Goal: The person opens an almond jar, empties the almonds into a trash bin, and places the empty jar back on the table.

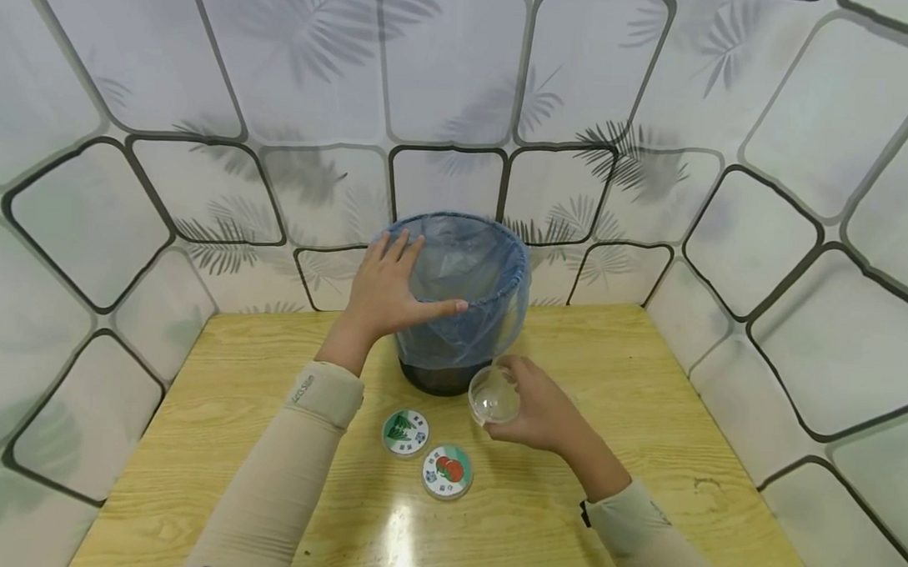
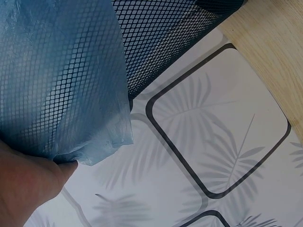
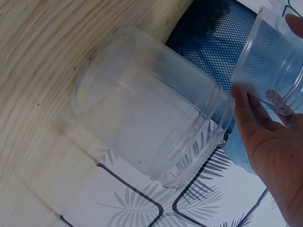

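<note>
A blue plastic bag [image 1: 460, 334] lines a dark mesh bin [image 1: 439, 379] at the table's back. My left hand [image 1: 386, 289] rests at the bin's left rim, fingers spread and thumb stretched along the front edge; the left wrist view shows it against the bag. In front of the bin, my right hand [image 1: 536, 403] holds a small clear plastic jar [image 1: 493, 395] by its side, tilted. The right wrist view shows a larger clear jar [image 3: 142, 104] on the table beside that hand, mostly hidden behind it in the head view.
Two round labelled lids lie on the wooden table [image 1: 255, 377] before the bin: one with green vegetables [image 1: 405, 433], the other with tomatoes [image 1: 447, 471]. Patterned wall panels [image 1: 453, 92] enclose the back and both sides.
</note>
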### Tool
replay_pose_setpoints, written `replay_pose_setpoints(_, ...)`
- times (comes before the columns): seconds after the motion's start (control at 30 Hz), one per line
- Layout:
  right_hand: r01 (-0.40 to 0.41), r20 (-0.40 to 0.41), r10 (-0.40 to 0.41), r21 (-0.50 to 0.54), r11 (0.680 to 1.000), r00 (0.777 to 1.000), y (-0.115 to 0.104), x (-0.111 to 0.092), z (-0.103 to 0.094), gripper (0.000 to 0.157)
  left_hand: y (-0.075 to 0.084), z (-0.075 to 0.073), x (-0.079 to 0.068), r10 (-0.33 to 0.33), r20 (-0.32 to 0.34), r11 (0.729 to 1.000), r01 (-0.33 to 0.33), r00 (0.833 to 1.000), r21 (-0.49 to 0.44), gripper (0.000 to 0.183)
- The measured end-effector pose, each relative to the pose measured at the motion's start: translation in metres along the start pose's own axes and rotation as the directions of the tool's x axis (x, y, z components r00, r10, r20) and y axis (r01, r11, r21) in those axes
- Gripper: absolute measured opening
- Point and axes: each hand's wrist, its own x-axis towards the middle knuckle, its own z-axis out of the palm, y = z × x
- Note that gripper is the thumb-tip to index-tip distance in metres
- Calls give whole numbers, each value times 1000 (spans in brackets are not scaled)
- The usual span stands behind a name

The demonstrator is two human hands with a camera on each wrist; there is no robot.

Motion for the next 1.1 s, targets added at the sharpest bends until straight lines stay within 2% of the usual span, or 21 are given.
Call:
replay_pose_setpoints(0.27,-1,30,1,21,1000,1000,3,-4,3,92,0,0,0,8,-5,1000,-8,1000,2,134)
replay_pose_setpoints(0.83,-57,118,45,97,994,992,2,-5,11,90,-1,2,0,7,-14,1000,-7,1000,4,130)
replay_pose_setpoints(1.1,-27,117,15,97,995,993,1,-5,16,86,-1,2,0,6,-11,1000,-6,1000,6,132)
